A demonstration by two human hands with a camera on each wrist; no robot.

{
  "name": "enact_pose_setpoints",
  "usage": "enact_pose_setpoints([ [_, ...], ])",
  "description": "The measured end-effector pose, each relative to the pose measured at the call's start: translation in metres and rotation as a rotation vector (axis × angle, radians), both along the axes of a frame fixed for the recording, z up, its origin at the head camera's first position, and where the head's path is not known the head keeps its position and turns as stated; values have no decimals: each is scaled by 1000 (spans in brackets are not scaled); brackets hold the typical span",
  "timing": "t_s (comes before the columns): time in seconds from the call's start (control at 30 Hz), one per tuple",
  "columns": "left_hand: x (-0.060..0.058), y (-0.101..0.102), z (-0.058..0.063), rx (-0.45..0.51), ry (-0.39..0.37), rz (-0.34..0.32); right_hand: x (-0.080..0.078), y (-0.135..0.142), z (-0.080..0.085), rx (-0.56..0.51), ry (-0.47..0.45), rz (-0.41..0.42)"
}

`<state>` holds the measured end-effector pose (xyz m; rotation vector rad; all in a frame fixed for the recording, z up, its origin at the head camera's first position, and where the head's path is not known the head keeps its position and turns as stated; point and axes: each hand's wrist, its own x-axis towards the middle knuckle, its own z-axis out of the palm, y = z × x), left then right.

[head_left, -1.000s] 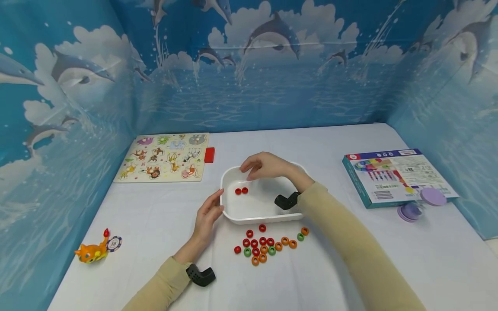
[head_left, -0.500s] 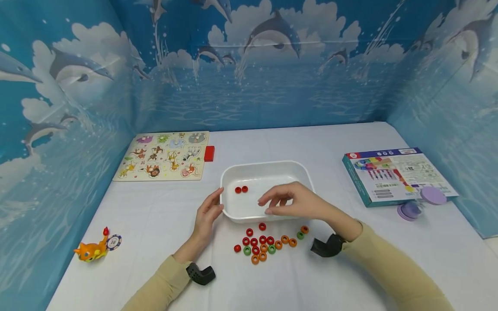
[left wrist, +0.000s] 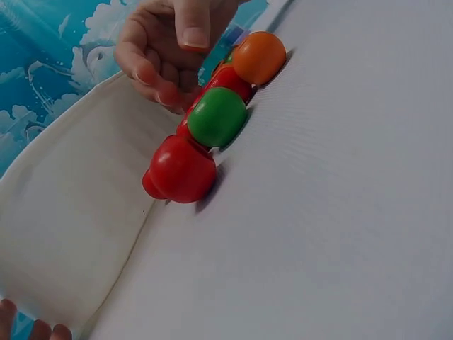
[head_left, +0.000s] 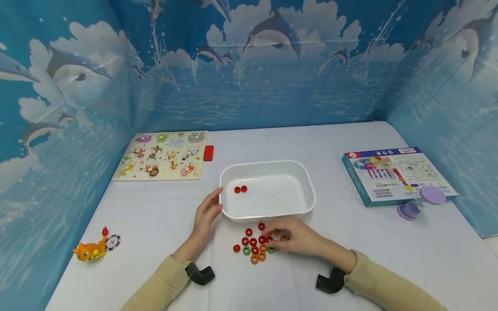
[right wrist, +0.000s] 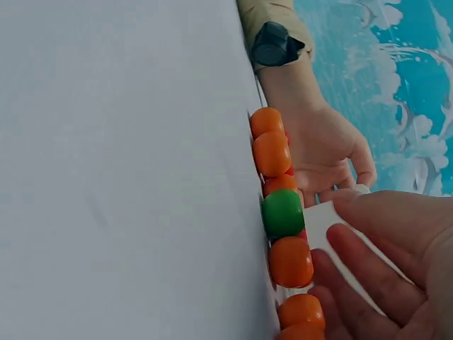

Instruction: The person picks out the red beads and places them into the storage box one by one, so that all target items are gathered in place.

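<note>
My left hand (head_left: 204, 218) touches the left wall of a white tray (head_left: 280, 194) with extended fingers. Two red ring beads (head_left: 244, 188) lie inside the tray at its left. In front of it is a loose cluster of red beads (head_left: 254, 250), green beads (head_left: 247, 250) and orange beads (head_left: 254, 259). My right hand (head_left: 297, 237) is over the cluster's right side, thumb and forefinger apart around some red beads, and it hides part of the cluster. The left wrist view shows that same right hand (left wrist: 166, 49) behind a green bead (left wrist: 218, 118), with no bead visibly pinched.
An animal peg puzzle board (head_left: 163, 157) with a red block (head_left: 209, 153) lies at the back left. A flat toy box (head_left: 397, 177) and purple lidded pots (head_left: 410, 210) are at the right. An orange toy figure (head_left: 89, 251) with a round chip (head_left: 113, 242) sits at the left.
My right hand has left the inside of the tray and come toward me, down to the beads in front. The left hand stays at the tray's left wall.
</note>
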<state>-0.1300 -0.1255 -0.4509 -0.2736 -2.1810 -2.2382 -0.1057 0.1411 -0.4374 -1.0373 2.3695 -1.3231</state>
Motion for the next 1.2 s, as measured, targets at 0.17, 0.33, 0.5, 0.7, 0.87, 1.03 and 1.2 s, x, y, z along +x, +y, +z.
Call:
enact_pose_setpoints([
  [0.17, -4, -3, -18, 28, -6, 6, 0, 1, -10, 31, 37, 3],
  [0.33, 0, -3, -9, 37, -21, -3, 1, 1, -11, 55, 25, -11],
  [0.5, 5, 0, 3, 6, 3, -11, 0, 1, -10, 79, -13, -54],
  [0.7, 4, 1, 6, 3, 0, -11, -2, 3, -10, 81, -26, -54],
  [0.87, 5, 1, 8, 5, -6, -9, -3, 6, -9, 92, -16, -40],
  [1.03, 4, 1, 8, 8, 3, -14, -2, 6, -8, 113, -22, -66],
  [1.2, 4, 1, 8, 6, 4, -16, -1, 4, -8, 120, 9, -97],
])
